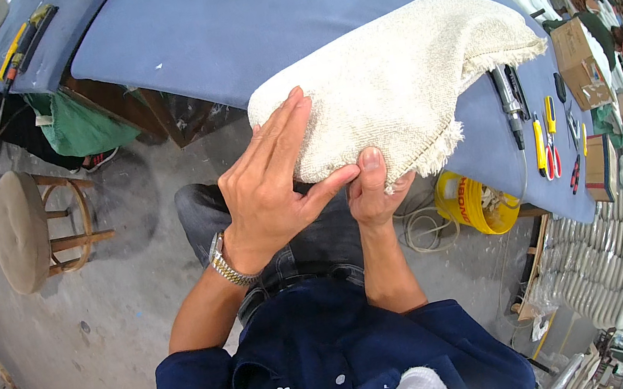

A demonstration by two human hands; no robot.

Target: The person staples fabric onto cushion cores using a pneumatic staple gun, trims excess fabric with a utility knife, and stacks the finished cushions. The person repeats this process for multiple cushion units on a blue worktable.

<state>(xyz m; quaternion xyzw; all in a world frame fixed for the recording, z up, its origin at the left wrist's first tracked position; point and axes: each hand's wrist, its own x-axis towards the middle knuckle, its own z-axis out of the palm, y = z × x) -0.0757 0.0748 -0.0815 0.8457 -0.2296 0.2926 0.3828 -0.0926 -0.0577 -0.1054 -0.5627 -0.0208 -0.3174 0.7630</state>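
Note:
A cream fabric-covered pad with a curved shape rests across the near edge of the blue-covered table and reaches over my lap. Loose, frayed fabric hangs from its right end and lower side. My left hand lies along the pad's left end, its fingers stretched out against the cloth and the thumb on the lower edge. Close beside that thumb, my right hand grips the lower edge, thumb on top and fingers folded underneath. What lies under the pad is hidden.
Right of the pad lie a metal hand tool with a hose, a yellow-handled tool and red-handled scissors. A yellow bucket stands below the table edge. A round stool is at left. Wrapped pale parts are stacked at right.

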